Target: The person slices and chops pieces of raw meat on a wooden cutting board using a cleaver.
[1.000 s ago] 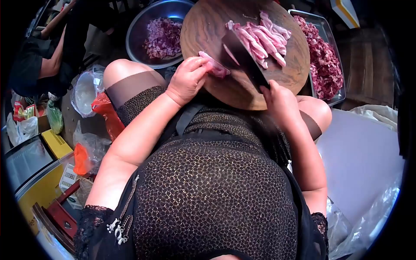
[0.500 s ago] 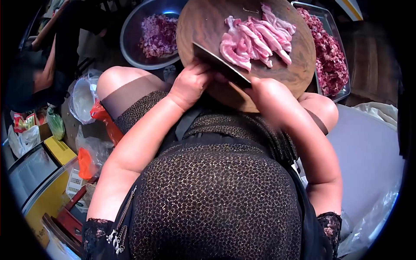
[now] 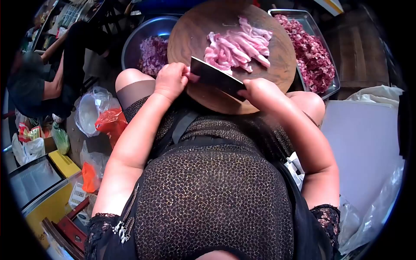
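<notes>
A round wooden chopping board [image 3: 195, 26] lies in front of my knees, with several pale pink meat strips [image 3: 238, 45] heaped near its middle. My right hand [image 3: 259, 91] is closed on the handle of a broad dark cleaver [image 3: 216, 79], whose blade slants across the near part of the board. At the board's left edge my left hand [image 3: 172, 81] has its fingers closed on a small piece of meat [image 3: 193, 77] by the blade's left end. The blade hides most of that piece.
A metal bowl [image 3: 134, 41] of chopped meat stands left of the board, and a metal tray [image 3: 333, 89] of chopped meat on its right. Plastic bags [image 3: 112, 121] lie at the left. Another person [image 3: 32, 89] is at the upper left. A pale flat surface [image 3: 359, 143] is at the right.
Over the last second, the cleaver has come from beside the strips down to my left hand's piece. More strips show now that the blade is off them. The view has shifted slightly.
</notes>
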`<act>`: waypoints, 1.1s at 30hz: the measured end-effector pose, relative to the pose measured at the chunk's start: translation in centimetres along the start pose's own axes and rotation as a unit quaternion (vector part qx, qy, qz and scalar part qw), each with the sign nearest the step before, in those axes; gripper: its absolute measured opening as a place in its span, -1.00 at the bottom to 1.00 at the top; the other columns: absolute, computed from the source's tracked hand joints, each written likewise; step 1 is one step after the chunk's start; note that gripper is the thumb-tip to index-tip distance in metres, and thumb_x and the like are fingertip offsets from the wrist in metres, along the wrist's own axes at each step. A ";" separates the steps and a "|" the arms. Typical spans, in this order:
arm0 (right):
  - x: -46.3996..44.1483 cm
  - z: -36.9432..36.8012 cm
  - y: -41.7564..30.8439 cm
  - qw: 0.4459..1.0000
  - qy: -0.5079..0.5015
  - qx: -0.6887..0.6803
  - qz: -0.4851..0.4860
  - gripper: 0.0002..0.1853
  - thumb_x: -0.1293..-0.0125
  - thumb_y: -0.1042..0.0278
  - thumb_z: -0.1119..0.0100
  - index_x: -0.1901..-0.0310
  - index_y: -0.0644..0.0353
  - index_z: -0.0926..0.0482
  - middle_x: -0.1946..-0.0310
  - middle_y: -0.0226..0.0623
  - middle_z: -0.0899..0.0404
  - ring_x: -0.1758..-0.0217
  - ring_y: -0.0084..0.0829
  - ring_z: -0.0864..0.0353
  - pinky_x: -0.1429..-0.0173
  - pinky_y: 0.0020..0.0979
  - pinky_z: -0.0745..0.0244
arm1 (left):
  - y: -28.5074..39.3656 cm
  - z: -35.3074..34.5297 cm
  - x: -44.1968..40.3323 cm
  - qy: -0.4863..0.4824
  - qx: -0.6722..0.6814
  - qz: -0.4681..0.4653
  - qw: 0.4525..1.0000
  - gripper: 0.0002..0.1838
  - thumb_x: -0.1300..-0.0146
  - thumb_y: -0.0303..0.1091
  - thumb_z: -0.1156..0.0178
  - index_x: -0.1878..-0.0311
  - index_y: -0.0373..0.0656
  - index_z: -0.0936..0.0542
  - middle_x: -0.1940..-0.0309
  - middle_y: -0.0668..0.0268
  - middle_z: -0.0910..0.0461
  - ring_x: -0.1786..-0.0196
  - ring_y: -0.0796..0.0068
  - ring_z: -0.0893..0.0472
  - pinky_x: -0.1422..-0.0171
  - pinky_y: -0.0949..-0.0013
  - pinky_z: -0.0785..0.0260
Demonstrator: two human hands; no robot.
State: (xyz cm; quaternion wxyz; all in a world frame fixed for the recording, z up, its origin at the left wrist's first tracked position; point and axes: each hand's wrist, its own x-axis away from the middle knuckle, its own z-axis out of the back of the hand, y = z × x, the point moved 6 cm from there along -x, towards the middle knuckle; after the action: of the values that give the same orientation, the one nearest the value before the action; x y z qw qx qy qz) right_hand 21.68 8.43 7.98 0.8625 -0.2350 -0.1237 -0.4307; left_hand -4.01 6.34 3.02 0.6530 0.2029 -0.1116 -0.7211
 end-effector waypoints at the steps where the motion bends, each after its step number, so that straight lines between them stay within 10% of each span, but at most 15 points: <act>1: 0.4 0.5 0.6 1.000 0.007 0.002 -0.003 -0.72 -0.37 0.13 -0.14 0.24 0.20 -0.65 0.33 -0.03 -0.69 0.18 -0.03 -0.71 0.07 -0.04 -0.58 | -0.3 0.1 -0.2 -0.018 0.009 0.049 0.999 -0.82 -0.09 -0.28 -0.33 0.30 -0.13 -0.58 0.31 0.18 -0.66 0.16 0.10 -0.64 0.00 0.14 -0.51; 9: -4.2 3.9 4.4 0.972 0.226 0.019 -0.066 -0.77 -0.37 0.14 -0.15 0.18 0.09 -0.68 0.26 -0.10 -0.72 0.14 -0.07 -0.72 0.07 -0.07 -0.60 | 4.5 -2.7 -2.4 -0.057 0.424 0.018 0.904 -0.87 -0.13 -0.62 -0.16 0.23 -0.29 -0.52 0.26 0.16 -0.70 0.17 0.39 -0.76 0.04 0.40 -0.60; 15: -8.0 3.9 5.8 0.972 0.198 -0.024 -0.124 -0.60 -0.37 0.14 -0.15 -0.15 0.17 -0.59 0.07 -0.13 -0.72 -0.01 -0.09 -0.70 -0.06 -0.11 -0.58 | 6.1 -0.3 -0.7 -0.133 0.290 0.053 0.946 -0.81 -0.13 -0.52 -0.26 0.16 -0.24 -0.62 0.35 0.44 -0.58 0.35 0.75 -0.49 0.22 0.60 -0.42; 19: -4.3 6.3 4.2 0.946 0.312 -0.083 0.012 -0.56 -0.39 0.17 -0.17 -0.24 0.14 -0.54 0.07 -0.06 -0.69 0.03 -0.11 -0.69 0.02 -0.14 -0.59 | 6.1 -1.5 0.1 -0.050 0.164 -0.044 0.984 -0.71 -0.07 -0.51 -0.19 0.09 -0.28 -0.65 0.21 0.18 -0.69 0.14 0.27 -0.69 -0.01 0.29 -0.56; 21: -2.5 6.8 4.6 0.970 0.150 -0.172 -0.088 -0.66 -0.36 0.09 -0.18 0.06 0.20 -0.68 0.07 -0.02 -0.69 -0.01 0.00 -0.67 -0.10 -0.08 -0.53 | 6.9 -2.9 -1.4 -0.218 0.270 -0.056 0.936 -0.80 -0.03 -0.51 -0.19 0.26 -0.22 -0.71 0.11 0.13 -0.71 0.01 0.16 -0.66 -0.16 0.21 -0.51; 22: -1.8 7.1 5.5 0.952 0.241 -0.184 -0.041 -0.65 -0.35 0.08 -0.18 0.06 0.19 -0.68 0.14 0.04 -0.68 0.03 0.02 -0.67 -0.08 -0.08 -0.52 | 7.3 -2.8 -1.6 -0.222 0.268 -0.057 0.936 -0.80 -0.03 -0.51 -0.19 0.26 -0.22 -0.71 0.11 0.13 -0.71 0.01 0.16 -0.66 -0.16 0.21 -0.51; 24: 0.1 8.1 8.0 0.932 0.264 -0.242 -0.057 -0.65 -0.36 0.08 -0.18 0.06 0.21 -0.68 0.20 0.06 -0.69 0.07 0.02 -0.67 -0.05 -0.11 -0.52 | 8.9 -0.7 -2.8 -0.038 0.076 -0.177 0.981 -0.86 0.00 -0.52 -0.19 0.39 -0.20 -0.72 0.05 0.13 -0.70 -0.03 0.13 -0.64 -0.26 0.21 -0.45; 33: 1.9 5.8 18.5 0.746 0.386 -0.522 -0.145 -0.74 -0.45 0.19 -0.17 0.18 0.27 -0.61 0.63 -0.37 -0.50 0.69 -0.58 -0.42 0.55 -0.43 -0.36 | 17.9 -8.1 -11.1 -0.070 -0.060 -0.424 0.901 -0.39 -0.08 -0.40 -0.21 -0.29 0.03 -0.51 -0.45 0.16 -0.32 -0.47 0.04 -0.32 -0.55 -0.09 -0.07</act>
State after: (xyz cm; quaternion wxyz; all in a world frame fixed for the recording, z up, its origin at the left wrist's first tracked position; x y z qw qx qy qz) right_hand 37.57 19.62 8.22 0.5060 -0.4417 0.4316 -0.6022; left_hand 16.33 15.91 5.07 0.2871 0.1401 -0.0173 -0.9474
